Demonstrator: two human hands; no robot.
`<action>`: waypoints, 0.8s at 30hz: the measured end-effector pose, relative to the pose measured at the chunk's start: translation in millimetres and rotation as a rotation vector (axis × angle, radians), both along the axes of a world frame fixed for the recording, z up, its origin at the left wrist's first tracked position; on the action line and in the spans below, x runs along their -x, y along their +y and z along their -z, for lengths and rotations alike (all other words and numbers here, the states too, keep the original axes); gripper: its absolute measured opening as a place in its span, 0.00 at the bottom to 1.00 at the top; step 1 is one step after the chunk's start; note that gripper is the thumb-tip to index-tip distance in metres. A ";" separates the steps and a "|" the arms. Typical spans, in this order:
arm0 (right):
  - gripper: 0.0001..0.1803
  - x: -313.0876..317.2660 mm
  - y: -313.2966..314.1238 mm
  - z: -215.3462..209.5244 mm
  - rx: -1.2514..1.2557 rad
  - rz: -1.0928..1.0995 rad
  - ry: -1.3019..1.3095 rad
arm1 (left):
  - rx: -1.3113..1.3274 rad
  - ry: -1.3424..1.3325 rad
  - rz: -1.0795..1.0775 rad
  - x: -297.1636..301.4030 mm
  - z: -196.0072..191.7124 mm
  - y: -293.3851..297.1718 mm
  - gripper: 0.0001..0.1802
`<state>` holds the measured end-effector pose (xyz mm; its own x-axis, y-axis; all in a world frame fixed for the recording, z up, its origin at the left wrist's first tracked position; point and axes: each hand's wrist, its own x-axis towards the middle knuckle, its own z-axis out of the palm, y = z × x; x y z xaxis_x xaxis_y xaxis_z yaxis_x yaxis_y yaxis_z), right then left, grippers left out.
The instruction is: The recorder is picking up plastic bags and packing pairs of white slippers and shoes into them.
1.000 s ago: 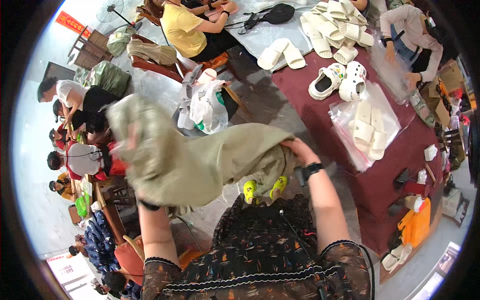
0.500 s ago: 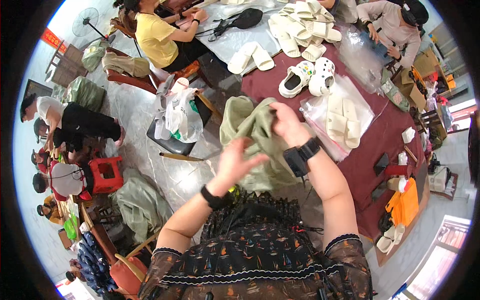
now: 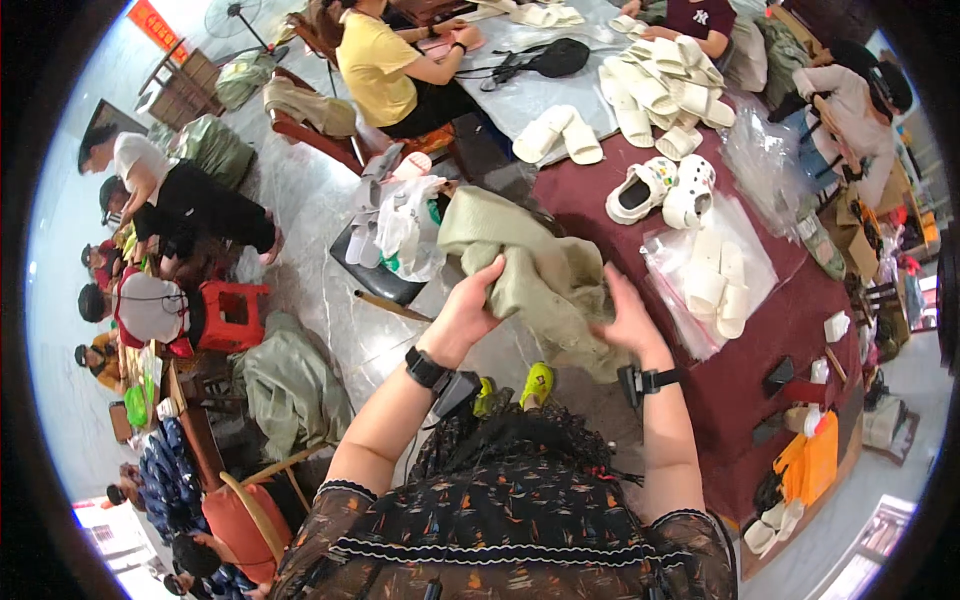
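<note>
Crumpled olive cloth (image 3: 535,262) — between left hand (image 3: 468,315) and right hand (image 3: 634,322).

Cloth (image 3: 535,275) pale green; tabletop (image 3: 760,360) maroon; piled slippers (image 3: 645,88) cream; blouse (image 3: 500,490) black, multicolour-patterned.

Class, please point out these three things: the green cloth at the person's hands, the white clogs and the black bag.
Green cloth (image 3: 525,250): head view, on its bunched middle.
White clogs (image 3: 690,200): head view, on the right-hand clog's upper.
Black bag (image 3: 560,58): head view, on its body.
</note>
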<state>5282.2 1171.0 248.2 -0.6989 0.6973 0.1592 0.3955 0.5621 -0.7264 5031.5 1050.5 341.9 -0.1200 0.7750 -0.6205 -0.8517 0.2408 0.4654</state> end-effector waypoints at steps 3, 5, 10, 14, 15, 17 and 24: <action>0.31 17.2 -39.1 48.8 0.955 -0.094 -0.207 | -0.080 -0.002 -0.001 5.1 -2.2 19.4 0.17; 0.24 39.1 -49.2 75.1 0.965 -0.100 0.036 | -0.503 -0.113 -0.066 14.4 14.2 34.7 0.22; 0.25 93.4 -11.2 -59.2 1.452 0.079 0.838 | -0.259 1.069 0.128 55.1 53.3 -7.1 0.51; 0.20 117.4 30.5 -91.2 1.342 0.004 0.934 | -0.411 1.374 0.530 27.4 96.7 -48.3 0.68; 0.19 127.8 39.2 -89.5 1.320 0.017 0.947 | -0.456 1.377 0.534 12.8 111.1 -53.2 0.68; 0.17 144.0 56.1 -100.1 1.410 -0.027 0.955 | -0.354 1.289 0.632 -11.2 96.8 -46.7 0.64; 0.20 158.1 53.0 -179.2 1.192 0.036 0.861 | -0.201 1.154 0.450 7.8 86.7 -12.6 0.41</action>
